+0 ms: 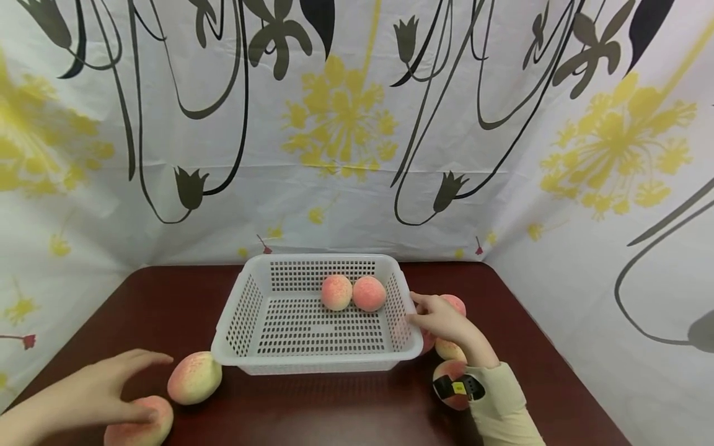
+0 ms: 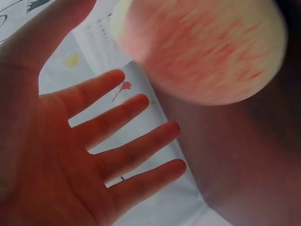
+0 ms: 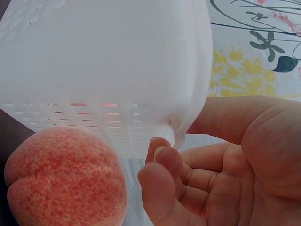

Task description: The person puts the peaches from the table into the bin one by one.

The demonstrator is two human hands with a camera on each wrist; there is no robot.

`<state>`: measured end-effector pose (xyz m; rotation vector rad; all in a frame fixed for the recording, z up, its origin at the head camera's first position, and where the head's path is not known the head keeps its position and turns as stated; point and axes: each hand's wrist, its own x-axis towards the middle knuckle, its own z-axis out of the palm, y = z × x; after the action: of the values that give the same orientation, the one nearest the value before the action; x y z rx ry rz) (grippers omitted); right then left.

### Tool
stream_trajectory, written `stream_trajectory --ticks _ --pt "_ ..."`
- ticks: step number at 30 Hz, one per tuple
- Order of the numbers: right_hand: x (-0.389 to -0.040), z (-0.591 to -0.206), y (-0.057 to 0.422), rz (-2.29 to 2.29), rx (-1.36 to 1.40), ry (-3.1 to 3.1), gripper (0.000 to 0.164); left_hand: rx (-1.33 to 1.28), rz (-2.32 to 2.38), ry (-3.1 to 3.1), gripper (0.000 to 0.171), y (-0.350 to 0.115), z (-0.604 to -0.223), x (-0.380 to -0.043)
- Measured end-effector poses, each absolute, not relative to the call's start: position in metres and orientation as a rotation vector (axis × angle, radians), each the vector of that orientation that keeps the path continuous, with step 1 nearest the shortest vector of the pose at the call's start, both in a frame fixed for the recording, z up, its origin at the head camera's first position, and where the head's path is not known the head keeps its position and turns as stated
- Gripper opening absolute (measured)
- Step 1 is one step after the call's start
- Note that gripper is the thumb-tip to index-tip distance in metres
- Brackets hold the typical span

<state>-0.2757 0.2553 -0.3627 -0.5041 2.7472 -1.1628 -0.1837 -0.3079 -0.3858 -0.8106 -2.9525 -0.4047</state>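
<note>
A white plastic basket (image 1: 318,361) with slotted walls holds two pink peaches (image 1: 336,292) towards its back right. My right hand (image 1: 443,317) grips the basket's right rim, thumb on one side and curled fingers under the lip in the right wrist view. Just below that hand, a red peach (image 3: 66,179) sits beside the basket wall. My left hand (image 1: 106,387) is spread with fingers apart, its thumb overlapping the near-left peach (image 1: 142,427) in the head view. Another yellow-pink peach (image 1: 195,378) lies beyond its fingertips, close to the basket's front left corner.
Several more peaches (image 1: 450,350) are grouped right of the basket, partly hidden by my right hand and sleeve (image 1: 502,396). The dark red table (image 1: 312,409) ends at a white patterned cloth (image 1: 346,210) behind and at both sides.
</note>
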Motion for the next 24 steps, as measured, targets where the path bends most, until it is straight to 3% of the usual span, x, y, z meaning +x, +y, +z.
stream_trajectory --ticks 7,14,18,24 --pt "-0.275 -0.368 0.256 -1.177 -0.471 2.746 0.062 -0.768 -0.459 -3.028 0.066 -0.314 -0.406 -0.174" --pt "-0.274 -0.368 0.255 -1.177 -0.483 2.747 0.062 -0.848 -0.542 -3.026 0.047 -0.319 -0.417 -0.173" --pt "-0.273 -0.365 0.256 -1.16 -0.475 2.751 0.063 -0.812 -0.611 -3.098 0.044 -0.317 -0.417 -0.171" --pt "-0.274 -0.363 0.257 -1.162 -0.479 2.748 0.062 -0.552 -0.858 -3.327 0.045 -0.306 -0.411 -0.167"
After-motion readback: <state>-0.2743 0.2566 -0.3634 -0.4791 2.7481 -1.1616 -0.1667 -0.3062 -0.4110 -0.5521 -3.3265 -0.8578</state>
